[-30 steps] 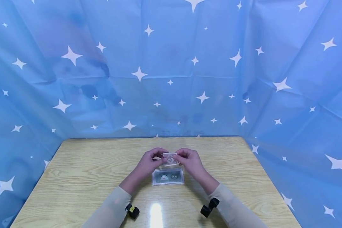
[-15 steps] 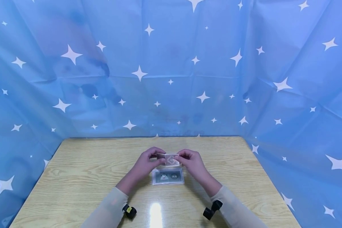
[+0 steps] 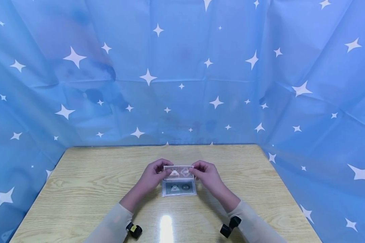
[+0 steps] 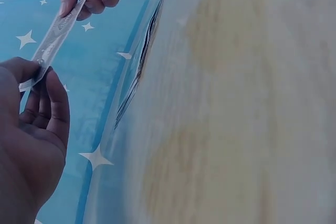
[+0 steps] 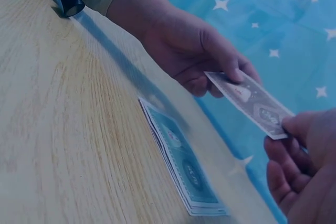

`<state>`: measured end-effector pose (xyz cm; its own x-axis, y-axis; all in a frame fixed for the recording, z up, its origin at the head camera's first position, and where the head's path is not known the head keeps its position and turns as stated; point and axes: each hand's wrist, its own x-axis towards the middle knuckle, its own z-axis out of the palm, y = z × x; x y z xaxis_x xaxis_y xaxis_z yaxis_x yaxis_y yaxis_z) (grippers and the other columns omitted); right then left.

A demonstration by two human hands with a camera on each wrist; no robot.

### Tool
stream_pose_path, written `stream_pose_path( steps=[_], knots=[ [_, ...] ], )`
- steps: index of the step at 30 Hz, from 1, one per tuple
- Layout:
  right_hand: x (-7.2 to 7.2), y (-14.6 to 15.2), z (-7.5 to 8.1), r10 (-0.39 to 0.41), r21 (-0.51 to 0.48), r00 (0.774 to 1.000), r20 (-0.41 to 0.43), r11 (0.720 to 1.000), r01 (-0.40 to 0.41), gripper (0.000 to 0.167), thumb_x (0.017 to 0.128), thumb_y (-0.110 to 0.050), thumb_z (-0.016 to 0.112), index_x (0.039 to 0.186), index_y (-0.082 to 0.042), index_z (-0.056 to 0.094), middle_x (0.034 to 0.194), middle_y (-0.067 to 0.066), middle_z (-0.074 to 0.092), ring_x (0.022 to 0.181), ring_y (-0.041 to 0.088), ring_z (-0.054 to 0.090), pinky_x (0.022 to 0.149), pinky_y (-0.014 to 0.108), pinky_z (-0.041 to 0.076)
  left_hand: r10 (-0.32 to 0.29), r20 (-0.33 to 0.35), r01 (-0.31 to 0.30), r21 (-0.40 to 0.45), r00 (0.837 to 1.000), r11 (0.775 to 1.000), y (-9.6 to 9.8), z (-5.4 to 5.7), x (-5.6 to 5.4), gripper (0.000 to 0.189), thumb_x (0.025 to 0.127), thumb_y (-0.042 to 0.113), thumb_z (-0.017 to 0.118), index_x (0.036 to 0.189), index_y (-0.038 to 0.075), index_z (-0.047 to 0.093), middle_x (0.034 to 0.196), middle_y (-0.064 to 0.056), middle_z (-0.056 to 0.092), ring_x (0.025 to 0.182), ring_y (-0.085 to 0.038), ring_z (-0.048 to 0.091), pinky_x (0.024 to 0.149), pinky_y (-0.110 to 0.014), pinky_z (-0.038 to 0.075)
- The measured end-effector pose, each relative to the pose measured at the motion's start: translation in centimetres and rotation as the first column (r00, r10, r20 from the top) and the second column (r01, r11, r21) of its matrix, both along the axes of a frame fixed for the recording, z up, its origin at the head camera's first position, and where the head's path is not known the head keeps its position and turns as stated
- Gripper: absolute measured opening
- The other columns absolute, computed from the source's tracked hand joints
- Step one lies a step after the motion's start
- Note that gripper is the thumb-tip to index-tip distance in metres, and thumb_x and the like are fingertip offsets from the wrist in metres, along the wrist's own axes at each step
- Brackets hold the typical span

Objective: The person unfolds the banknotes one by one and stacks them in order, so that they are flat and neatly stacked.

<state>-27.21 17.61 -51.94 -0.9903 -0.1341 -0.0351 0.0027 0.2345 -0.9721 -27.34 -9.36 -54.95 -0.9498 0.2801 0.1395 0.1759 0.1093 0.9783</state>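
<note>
Between my two hands a pinkish-brown printed paper slip (image 3: 181, 172), with a white cartoon figure and a diamond emblem, is held out flat. My left hand (image 3: 153, 176) pinches its left end, thumb on the printed face. At the other end, the thumb and fingers of my right hand (image 3: 207, 174) grip the slip. In the right wrist view the slip (image 5: 251, 103) is raised above the table and tilted. A stack of similar green slips (image 3: 180, 188) lies just nearer to me, its layered edges showing in the left wrist view.
The wood-grain table (image 3: 103, 189) stretches out on both sides of the stack. Behind it hangs a blue curtain (image 3: 182, 101) with white stars. Black wrist cameras sit on both sleeves, and a bright light reflection (image 3: 166, 226) shows near the front.
The slip was half as wide and folded a second ago; it has been opened out to full length. My hands have moved slightly apart, while the stack has stayed in place.
</note>
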Motion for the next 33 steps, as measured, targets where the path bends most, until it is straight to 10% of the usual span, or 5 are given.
stream_pose_path(
  steps=[16, 33],
  knots=[
    [0.5, 0.6, -0.5, 0.102, 0.097, 0.994, -0.049, 0.990, -0.097, 0.015, 0.103, -0.012, 0.079, 0.116, -0.004, 0.077, 0.091, 0.008, 0.067, 0.076, 0.018, 0.057, 0.066, 0.025, 0.050, -0.021, -0.001, 0.021, -0.092, 1.000, 0.996, -0.1, -0.3, 1.0, 0.022, 0.105, 0.013, 0.077, 0.126, 0.013, 0.079, 0.101, -0.005, 0.070, 0.085, -0.020, 0.059, 0.069, -0.027, 0.052],
    [0.7, 0.7, -2.4, 0.269, 0.414, 0.952, -0.149, 0.891, -0.187, 0.010, 0.101, -0.008, 0.081, 0.109, -0.013, 0.079, 0.077, -0.006, 0.060, 0.068, 0.009, 0.054, 0.060, 0.024, 0.047, -0.118, -0.045, 0.091, -0.386, 0.992, 0.918, -0.2, -0.4, 0.7, 0.016, 0.100, 0.011, 0.081, 0.116, 0.017, 0.082, 0.094, 0.007, 0.071, 0.083, -0.014, 0.064, 0.072, -0.030, 0.055]
  ],
)
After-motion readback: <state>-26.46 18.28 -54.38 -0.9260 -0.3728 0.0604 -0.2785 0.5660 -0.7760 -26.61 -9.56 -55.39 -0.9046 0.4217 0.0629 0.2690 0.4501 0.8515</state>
